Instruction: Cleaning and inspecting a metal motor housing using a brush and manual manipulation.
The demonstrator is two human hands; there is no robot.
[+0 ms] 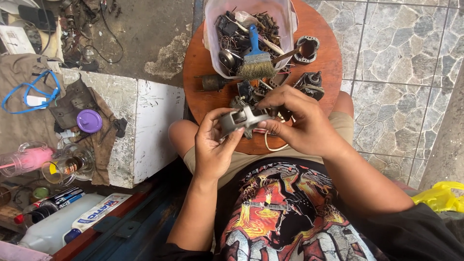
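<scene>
My left hand [212, 145] and my right hand [297, 121] together hold a small grey metal motor housing [241, 119] over my lap, at the near edge of a round wooden table [323, 63]. The left thumb and fingers clamp its left end; the right fingers pinch its right side. A white cord [269, 144] loops down below the right hand. Several dark motor parts [309, 83] lie on the table just beyond my hands.
A clear plastic tub [212, 34] of parts with a blue-handled brush [255, 58] sits at the table's far side. To the left are a white bench [150, 121], a purple lid [89, 121], glass jars [67, 166] and bottles [53, 205]. A yellow bag [442, 195] lies right.
</scene>
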